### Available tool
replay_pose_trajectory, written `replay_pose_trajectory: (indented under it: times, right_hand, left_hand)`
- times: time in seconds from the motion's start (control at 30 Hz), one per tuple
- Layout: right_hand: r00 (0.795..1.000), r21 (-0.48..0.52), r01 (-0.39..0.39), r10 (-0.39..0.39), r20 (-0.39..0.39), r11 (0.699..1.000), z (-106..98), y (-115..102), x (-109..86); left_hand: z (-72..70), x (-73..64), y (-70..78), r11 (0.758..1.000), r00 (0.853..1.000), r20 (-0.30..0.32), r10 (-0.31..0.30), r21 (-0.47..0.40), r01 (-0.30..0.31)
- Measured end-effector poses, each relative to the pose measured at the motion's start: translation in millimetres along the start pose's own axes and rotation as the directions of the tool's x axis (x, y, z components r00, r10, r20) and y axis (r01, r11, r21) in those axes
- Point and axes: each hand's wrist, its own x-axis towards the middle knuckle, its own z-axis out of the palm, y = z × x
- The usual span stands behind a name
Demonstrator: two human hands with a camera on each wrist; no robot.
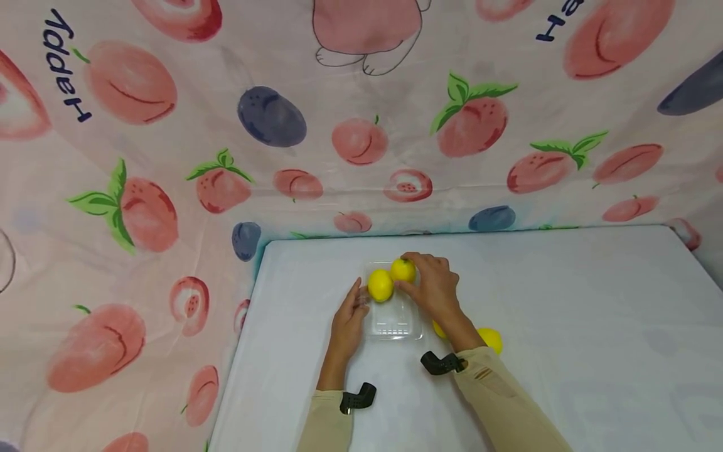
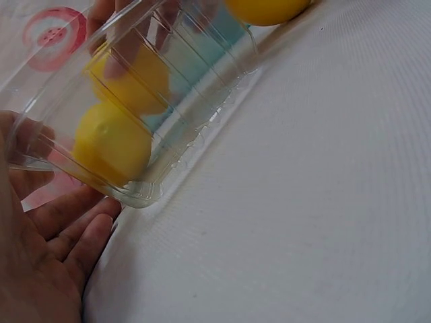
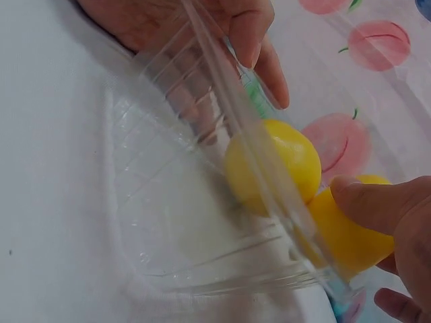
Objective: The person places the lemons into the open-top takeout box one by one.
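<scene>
A clear plastic container [image 1: 392, 329] stands on the white table with its top open. One lemon [image 1: 381, 286] lies inside at its far left corner. My right hand [image 1: 438, 286] holds a second lemon [image 1: 403, 270] between thumb and fingers, at the far end of the container and against the first lemon. My left hand [image 1: 347, 324] grips the container's left side; in the right wrist view its thumb is at the rim and its fingers [image 3: 192, 111] show through the wall. Two more lemons, one [image 1: 490, 339] plainly seen, lie by my right forearm, which partly hides them.
The white-covered table [image 1: 576, 295] ends at a fruit-printed cloth [image 1: 316, 207] hanging behind it and on the left. Black wrist devices, one on the left cuff [image 1: 358, 398] and one on the right [image 1: 442, 363], stick out over the table.
</scene>
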Motion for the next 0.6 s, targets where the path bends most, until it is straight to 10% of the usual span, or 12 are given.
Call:
replay_pose_trajectory:
  times: [0.6]
  right_hand:
    - [1.000, 0.034, -0.017, 0.017, 0.008, 0.999, -3.0, 0.7, 3.1]
  left_hand:
    - [1.9, 3.2, -1.7, 1.000, 1.000, -0.010, -0.001, -0.003, 0.001]
